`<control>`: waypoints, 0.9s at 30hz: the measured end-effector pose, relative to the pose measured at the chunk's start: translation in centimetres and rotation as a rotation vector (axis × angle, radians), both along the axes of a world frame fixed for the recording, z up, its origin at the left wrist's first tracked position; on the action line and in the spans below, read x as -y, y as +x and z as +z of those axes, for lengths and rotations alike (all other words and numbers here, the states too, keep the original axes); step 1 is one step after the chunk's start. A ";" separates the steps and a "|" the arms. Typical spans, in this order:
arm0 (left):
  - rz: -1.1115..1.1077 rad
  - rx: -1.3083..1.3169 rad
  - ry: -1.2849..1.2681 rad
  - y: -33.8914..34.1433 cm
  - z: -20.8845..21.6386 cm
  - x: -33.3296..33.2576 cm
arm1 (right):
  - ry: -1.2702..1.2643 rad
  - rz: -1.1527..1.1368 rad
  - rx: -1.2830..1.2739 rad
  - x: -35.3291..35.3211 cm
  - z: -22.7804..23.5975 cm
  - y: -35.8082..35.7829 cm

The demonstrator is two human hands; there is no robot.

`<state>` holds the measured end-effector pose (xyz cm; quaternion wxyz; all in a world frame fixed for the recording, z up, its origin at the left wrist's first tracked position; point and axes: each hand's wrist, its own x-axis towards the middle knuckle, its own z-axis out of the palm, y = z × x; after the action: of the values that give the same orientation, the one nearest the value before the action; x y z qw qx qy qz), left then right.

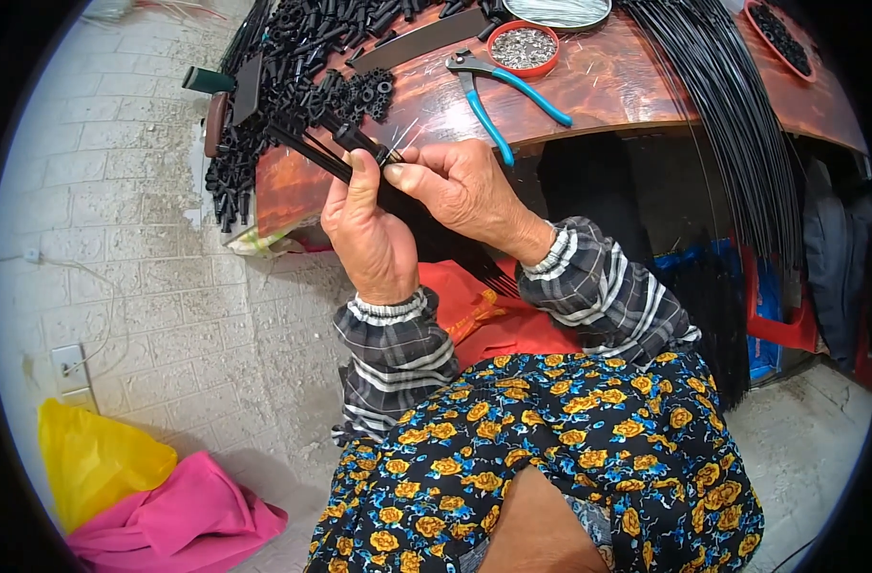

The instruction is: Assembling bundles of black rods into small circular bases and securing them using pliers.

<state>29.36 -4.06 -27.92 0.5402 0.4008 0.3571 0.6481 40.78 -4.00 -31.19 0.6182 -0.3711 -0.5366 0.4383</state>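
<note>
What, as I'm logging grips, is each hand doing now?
Left hand: closed, holding black cables.
Right hand: closed in a pinch at the black fitting; what it holds cannot be told.

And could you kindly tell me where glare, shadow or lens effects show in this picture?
In the head view, glare whitens the table beside the pliers; deep shadow hides detail beneath the table; the fisheye lens leaves black corners around the rounded image.
</note>
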 end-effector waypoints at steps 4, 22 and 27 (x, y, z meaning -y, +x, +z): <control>-0.018 0.009 -0.019 -0.1 0.4 0.2 | -0.024 0.112 -0.083 -0.4 -0.6 0.1; 0.133 -0.163 0.050 0.3 0.5 -0.2 | -0.124 0.238 -0.089 -0.6 -0.6 0.5; 0.124 -0.142 0.069 -0.1 0.2 -0.5 | -0.050 0.187 -0.075 -0.6 -0.4 0.4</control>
<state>29.25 -3.52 -27.76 0.4581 0.4412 0.3960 0.6623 41.17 -3.45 -31.59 0.5848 -0.3182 -0.5341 0.5211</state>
